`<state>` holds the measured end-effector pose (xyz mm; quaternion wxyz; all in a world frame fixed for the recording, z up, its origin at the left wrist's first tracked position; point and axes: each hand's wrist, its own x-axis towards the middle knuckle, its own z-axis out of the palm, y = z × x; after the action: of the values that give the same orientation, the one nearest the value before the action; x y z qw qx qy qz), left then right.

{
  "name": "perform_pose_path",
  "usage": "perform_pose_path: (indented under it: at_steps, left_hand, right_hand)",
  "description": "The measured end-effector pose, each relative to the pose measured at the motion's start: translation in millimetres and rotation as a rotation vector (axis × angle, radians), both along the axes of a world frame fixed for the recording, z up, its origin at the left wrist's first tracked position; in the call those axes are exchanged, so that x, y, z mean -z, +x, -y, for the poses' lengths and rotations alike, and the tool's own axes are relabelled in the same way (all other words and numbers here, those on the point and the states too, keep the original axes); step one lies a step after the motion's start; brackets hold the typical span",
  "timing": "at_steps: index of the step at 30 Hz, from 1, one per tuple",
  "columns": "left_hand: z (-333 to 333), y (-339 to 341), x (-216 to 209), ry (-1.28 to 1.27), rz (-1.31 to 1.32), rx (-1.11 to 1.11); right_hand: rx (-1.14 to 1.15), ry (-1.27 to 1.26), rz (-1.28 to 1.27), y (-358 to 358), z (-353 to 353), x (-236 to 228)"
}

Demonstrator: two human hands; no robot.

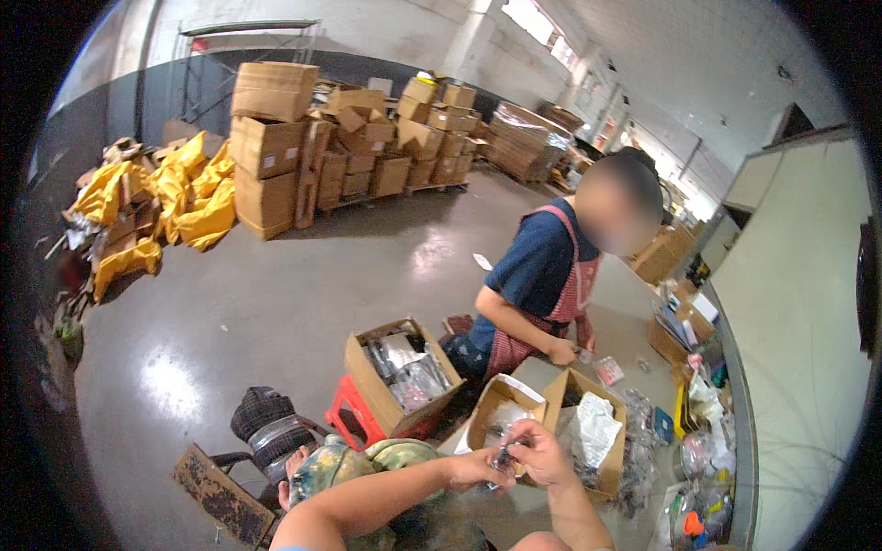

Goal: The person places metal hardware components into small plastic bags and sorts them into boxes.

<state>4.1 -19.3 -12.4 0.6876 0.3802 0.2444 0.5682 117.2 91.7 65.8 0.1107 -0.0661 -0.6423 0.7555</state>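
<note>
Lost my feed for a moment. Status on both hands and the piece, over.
Left hand and right hand together, both pinching a small clear packet. Open cardboard box just beyond. Co-worker kneeling opposite, clear of the hands.

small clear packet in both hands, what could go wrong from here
The small clear packet is pinched between the left hand and right hand in mid-air, so it could slip and drop among the loose bags below. The open cardboard box sits tilted on a red stool and might tip.
</note>
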Motion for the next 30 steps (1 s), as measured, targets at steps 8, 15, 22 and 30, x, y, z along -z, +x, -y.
perform_pose_path:
  at_steps: [8, 15, 22, 30]
  left_hand:
    - [12.3, -5.7, -28.0, -0.058, 0.059, -0.027]
    - [1.5, 3.2, -7.3, 0.109, -0.059, 0.035]
    - [9.7, -5.5, -18.1, 0.037, -0.052, 0.123]
    - [7.1, -5.2, -10.9, 0.068, 0.018, 0.022]
  right_hand:
    - [0.098, 0.735, 0.204, 11.7, 1.6, -17.5]
    - [-0.041, 1.029, -0.028, 15.2, 14.0, -26.7]
    - [0.145, 1.372, -0.031, 22.0, 24.5, -31.2]
    - [-0.031, 1.438, 0.068, 31.6, 30.3, -46.0]
